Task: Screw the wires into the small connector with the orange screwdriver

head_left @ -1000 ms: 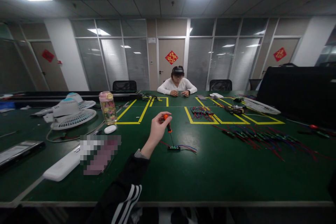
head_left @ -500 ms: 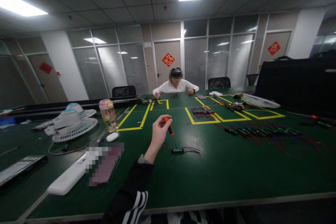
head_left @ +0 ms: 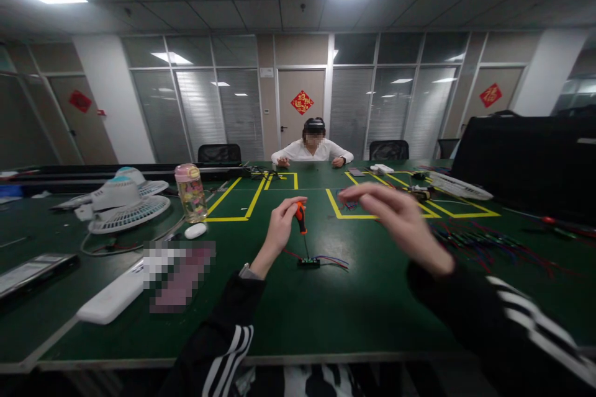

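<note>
My left hand point(head_left: 281, 223) is closed on the orange-and-black handle of a screwdriver point(head_left: 302, 219), in the middle of the head view. The screwdriver stands nearly upright, its shaft reaching down to a small green circuit board in a black terminal block point(head_left: 309, 262). Red and blue wires point(head_left: 331, 260) come out of that block on both sides, and it lies on the green table point(head_left: 354, 310). My right hand point(head_left: 405, 220), a little blurred, hovers over the table to the right of the screwdriver. Its fingers are stretched out and hold nothing that I can see.
A pile of wired boards point(head_left: 493, 242) lies to the right, near a black case point(head_left: 507, 167). On the left are a fan point(head_left: 135, 214), a drink bottle point(head_left: 190, 192), a white earbud case point(head_left: 195, 231) and a phone point(head_left: 37, 276). Across the table sits a person point(head_left: 311, 149).
My right hand has come into view from the right, fingers extended. My left hand stays on the screwdriver over the board. The view has shifted slightly.
</note>
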### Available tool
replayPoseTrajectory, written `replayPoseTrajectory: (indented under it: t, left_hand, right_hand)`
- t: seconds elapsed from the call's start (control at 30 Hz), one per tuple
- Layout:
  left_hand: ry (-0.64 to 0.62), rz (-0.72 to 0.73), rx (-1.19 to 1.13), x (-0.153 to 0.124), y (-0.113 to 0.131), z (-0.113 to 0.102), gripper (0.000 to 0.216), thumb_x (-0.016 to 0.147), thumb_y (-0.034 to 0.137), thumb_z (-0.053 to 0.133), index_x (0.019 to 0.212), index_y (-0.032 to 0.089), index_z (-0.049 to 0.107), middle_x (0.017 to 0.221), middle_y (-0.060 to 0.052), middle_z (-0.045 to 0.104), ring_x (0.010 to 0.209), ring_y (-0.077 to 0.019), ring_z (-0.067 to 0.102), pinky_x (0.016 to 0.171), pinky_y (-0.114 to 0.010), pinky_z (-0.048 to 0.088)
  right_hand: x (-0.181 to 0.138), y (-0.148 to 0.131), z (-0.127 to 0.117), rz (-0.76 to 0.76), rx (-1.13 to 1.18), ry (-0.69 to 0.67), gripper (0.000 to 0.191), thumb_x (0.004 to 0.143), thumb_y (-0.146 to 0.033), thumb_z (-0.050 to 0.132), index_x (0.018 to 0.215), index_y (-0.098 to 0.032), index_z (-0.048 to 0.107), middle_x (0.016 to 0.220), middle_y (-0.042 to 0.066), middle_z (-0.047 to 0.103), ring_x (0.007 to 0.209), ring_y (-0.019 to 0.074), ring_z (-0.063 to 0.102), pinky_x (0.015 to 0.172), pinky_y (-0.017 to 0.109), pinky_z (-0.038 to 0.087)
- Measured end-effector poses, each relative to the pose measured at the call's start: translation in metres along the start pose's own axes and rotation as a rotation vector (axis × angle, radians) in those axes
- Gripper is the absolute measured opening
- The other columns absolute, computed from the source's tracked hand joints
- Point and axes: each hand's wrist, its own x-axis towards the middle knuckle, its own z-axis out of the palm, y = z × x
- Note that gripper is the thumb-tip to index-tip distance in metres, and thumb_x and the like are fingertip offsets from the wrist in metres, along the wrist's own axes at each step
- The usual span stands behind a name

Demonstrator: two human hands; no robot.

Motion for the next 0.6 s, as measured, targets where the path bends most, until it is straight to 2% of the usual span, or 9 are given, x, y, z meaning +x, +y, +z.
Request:
replayPoseTrajectory:
  t: [0.07, 0.13, 0.23, 0.37, 0.5, 0.6]
  left_hand:
    - [-0.011, 0.015, -0.005, 0.0, 0.002, 0.002, 0.029, 0.083, 0.03, 0.049, 0.101, 0.015, 0.065, 0.104, -0.009, 0.065, 0.094, -0.0188, 0.062, 0.086, -0.031, 0.045]
    - [-0.019, 0.02, -0.021, -0.001, 0.005, 0.004, 0.029, 0.083, 0.031, 0.05, 0.102, 0.014, 0.064, 0.104, -0.01, 0.066, 0.095, -0.0191, 0.062, 0.087, -0.032, 0.046]
    - [-0.028, 0.022, -0.035, -0.003, 0.007, 0.006, 0.029, 0.082, 0.031, 0.052, 0.102, 0.013, 0.063, 0.103, -0.01, 0.066, 0.093, -0.0192, 0.063, 0.087, -0.034, 0.047]
    - [-0.024, 0.032, -0.031, -0.003, 0.006, 0.007, 0.03, 0.083, 0.031, 0.051, 0.103, 0.013, 0.063, 0.098, -0.009, 0.067, 0.088, -0.018, 0.064, 0.085, -0.034, 0.049]
    - [-0.018, 0.038, -0.011, -0.003, 0.004, 0.007, 0.028, 0.082, 0.031, 0.053, 0.102, 0.014, 0.064, 0.092, -0.007, 0.067, 0.085, -0.0168, 0.064, 0.082, -0.031, 0.049]
    - [0.019, 0.085, 0.082, -0.004, 0.003, 0.008, 0.024, 0.078, 0.031, 0.059, 0.095, 0.016, 0.067, 0.087, -0.005, 0.064, 0.078, -0.0142, 0.061, 0.074, -0.026, 0.049]
  right_hand:
    - [-0.012, 0.025, 0.029, 0.123, 0.012, -0.134, 0.021, 0.088, -0.032, 0.05, 0.098, -0.019, 0.063, 0.096, 0.006, 0.065, 0.09, 0.0172, 0.061, 0.083, 0.034, 0.049]
    - [-0.03, 0.053, 0.06, 0.222, -0.003, -0.277, 0.024, 0.082, -0.034, 0.058, 0.1, -0.018, 0.062, 0.096, 0.006, 0.066, 0.09, 0.0189, 0.061, 0.084, 0.034, 0.048]
    - [-0.052, 0.083, 0.091, 0.211, -0.112, -0.439, 0.041, 0.07, -0.037, 0.07, 0.105, -0.018, 0.061, 0.101, 0.008, 0.064, 0.095, 0.0222, 0.058, 0.086, 0.037, 0.045]
    - [-0.058, 0.09, 0.1, 0.14, -0.184, -0.467, 0.025, 0.076, -0.034, 0.065, 0.096, -0.019, 0.065, 0.096, 0.007, 0.061, 0.093, 0.0208, 0.055, 0.083, 0.034, 0.043]
    - [-0.056, 0.088, 0.099, 0.187, -0.148, -0.455, 0.014, 0.08, -0.028, 0.06, 0.087, -0.018, 0.067, 0.086, 0.005, 0.059, 0.078, 0.0161, 0.056, 0.07, 0.027, 0.045]
    - [-0.056, 0.09, 0.1, 0.233, -0.112, -0.442, 0.013, 0.077, -0.024, 0.062, 0.087, -0.017, 0.066, 0.081, 0.003, 0.059, 0.07, 0.0135, 0.055, 0.063, 0.025, 0.043]
